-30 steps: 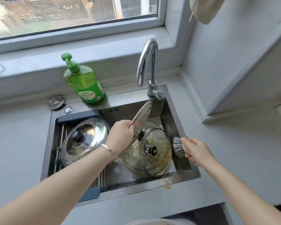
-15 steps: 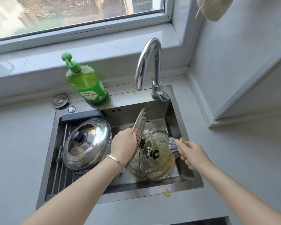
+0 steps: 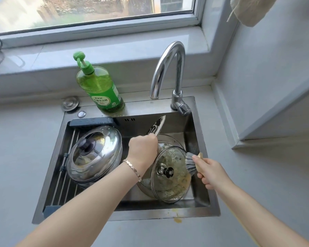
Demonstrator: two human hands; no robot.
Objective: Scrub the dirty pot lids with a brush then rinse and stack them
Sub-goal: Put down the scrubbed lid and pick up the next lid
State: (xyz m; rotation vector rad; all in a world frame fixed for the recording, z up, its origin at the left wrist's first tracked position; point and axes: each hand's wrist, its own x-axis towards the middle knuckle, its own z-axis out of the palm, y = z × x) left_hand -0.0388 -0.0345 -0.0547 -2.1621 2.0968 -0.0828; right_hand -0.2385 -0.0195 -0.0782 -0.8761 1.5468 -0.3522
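The left forearm crosses the near edge of the sink on a diagonal from the near left corner. Its wrist is straight, with a bracelet round it. The left hand shows its back uppermost, fingers curled down over the rim of a lid held on edge. The fingertips are hidden, so the exact hold is unclear. The right forearm comes in over the sink's right edge. The right hand is fisted round the handle of a brush, bristles pointing left.
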